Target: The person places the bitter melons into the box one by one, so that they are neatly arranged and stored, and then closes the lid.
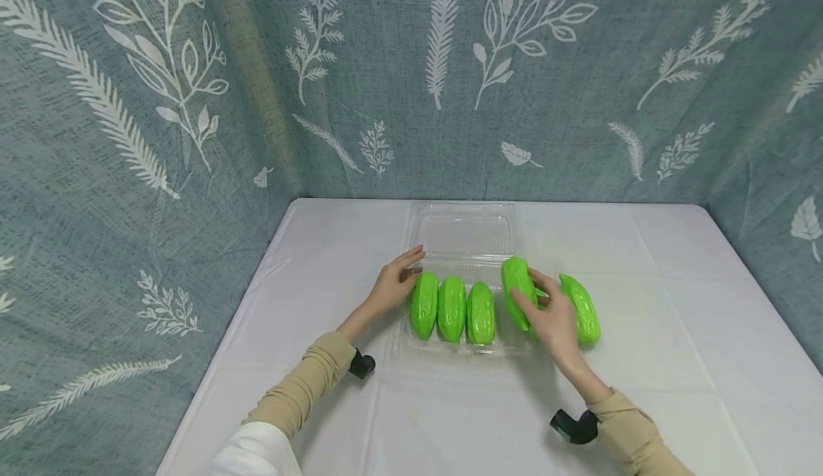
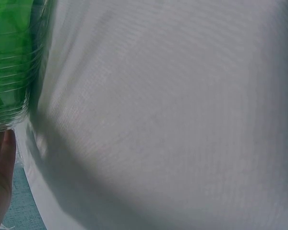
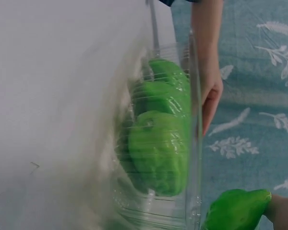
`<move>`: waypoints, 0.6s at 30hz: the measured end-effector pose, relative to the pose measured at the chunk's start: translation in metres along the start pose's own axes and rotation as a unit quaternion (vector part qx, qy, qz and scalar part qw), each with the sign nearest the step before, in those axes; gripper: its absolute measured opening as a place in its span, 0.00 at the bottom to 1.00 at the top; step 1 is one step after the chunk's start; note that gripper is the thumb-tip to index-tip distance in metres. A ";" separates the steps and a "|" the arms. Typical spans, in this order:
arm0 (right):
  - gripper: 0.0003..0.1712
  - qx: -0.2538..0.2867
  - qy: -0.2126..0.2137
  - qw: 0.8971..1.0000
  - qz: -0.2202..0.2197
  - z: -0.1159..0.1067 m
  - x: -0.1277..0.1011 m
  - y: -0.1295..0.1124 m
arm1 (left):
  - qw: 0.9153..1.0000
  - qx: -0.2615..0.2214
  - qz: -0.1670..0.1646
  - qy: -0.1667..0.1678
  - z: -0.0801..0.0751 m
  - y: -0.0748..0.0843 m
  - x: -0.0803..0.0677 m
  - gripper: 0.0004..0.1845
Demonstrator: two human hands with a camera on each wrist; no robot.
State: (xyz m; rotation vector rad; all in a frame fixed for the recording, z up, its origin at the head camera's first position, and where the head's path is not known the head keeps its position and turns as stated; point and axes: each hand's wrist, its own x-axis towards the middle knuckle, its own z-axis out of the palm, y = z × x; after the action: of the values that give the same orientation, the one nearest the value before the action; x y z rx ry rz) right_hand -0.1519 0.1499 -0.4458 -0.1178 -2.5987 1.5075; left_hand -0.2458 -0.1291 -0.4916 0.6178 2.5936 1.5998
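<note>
While the left hand (image 1: 393,286), fingers straight, steadies the clear plastic tray (image 1: 464,236) at centre frame, the right hand (image 1: 554,319) pinches a fourth green gourd (image 1: 518,291); lowering it beside the three already in looks next.

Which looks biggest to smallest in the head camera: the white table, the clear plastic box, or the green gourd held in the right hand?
1. White table.
2. Clear plastic box.
3. Green gourd gripped by the right hand.
</note>
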 end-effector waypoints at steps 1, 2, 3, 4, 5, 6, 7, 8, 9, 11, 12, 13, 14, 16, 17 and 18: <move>0.34 -0.008 0.004 1.000 -0.010 0.001 -0.001 0.000 | 1.000 0.001 0.002 0.000 0.000 0.000 0.000 0.24; 0.34 -0.016 0.011 1.000 -0.021 0.003 -0.002 0.000 | 1.000 0.001 0.004 -0.001 -0.001 0.000 -0.001 0.24; 0.34 -0.023 0.017 0.999 -0.032 0.005 -0.002 0.001 | 1.000 0.001 0.005 -0.001 -0.001 0.000 -0.001 0.24; 0.33 -0.033 0.024 0.998 -0.044 0.006 -0.003 0.001 | 1.000 0.001 0.006 -0.002 -0.001 0.000 -0.001 0.24; 0.33 -0.043 0.032 0.997 -0.056 0.008 -0.003 0.002 | 1.000 0.001 0.006 -0.002 -0.001 0.000 -0.001 0.24; 0.33 -0.052 0.039 0.996 -0.066 0.010 -0.004 0.002 | 1.000 0.002 0.007 -0.002 -0.001 0.000 -0.001 0.24; 0.33 -0.060 0.047 0.994 -0.076 0.012 -0.005 0.002 | 1.000 0.001 0.006 -0.002 -0.001 0.000 -0.001 0.24; 0.33 -0.067 0.054 0.993 -0.084 0.013 -0.005 0.002 | 1.000 0.000 0.006 -0.002 -0.001 0.000 -0.001 0.24; 0.33 -0.075 0.060 0.991 -0.089 0.015 -0.006 0.002 | 1.000 0.000 0.007 -0.002 -0.001 0.000 -0.001 0.24; 0.33 -0.090 0.066 0.989 -0.096 0.017 -0.007 0.002 | 1.000 -0.002 0.007 -0.002 -0.001 0.000 -0.001 0.24; 0.33 -0.095 0.065 0.988 -0.099 0.018 -0.007 0.001 | 1.000 -0.002 0.009 -0.002 -0.001 0.000 -0.001 0.24; 0.34 -0.102 0.063 0.988 -0.099 0.019 -0.007 0.001 | 1.000 -0.003 0.009 -0.001 -0.001 0.000 -0.001 0.24; 0.34 -0.108 0.060 0.987 -0.099 0.019 -0.007 0.001 | 1.000 -0.004 0.010 0.000 0.000 -0.001 -0.001 0.24; 0.35 -0.118 0.053 0.987 -0.099 0.020 -0.007 0.000 | 1.000 -0.006 0.010 0.000 0.000 -0.001 -0.001 0.24; 0.35 -0.124 0.049 0.986 -0.099 0.021 -0.008 -0.001 | 1.000 -0.006 0.011 0.001 0.000 -0.001 -0.001 0.24; 0.35 -0.130 0.048 0.985 -0.099 0.021 -0.008 -0.002 | 1.000 -0.008 0.011 0.001 0.000 0.000 -0.001 0.24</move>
State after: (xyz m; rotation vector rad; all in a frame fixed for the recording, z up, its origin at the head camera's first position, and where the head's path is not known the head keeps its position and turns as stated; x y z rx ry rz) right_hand -0.1476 0.1301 -0.4553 0.0398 -2.6275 1.0693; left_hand -0.2451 -0.1293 -0.4915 0.6454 2.5811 1.6262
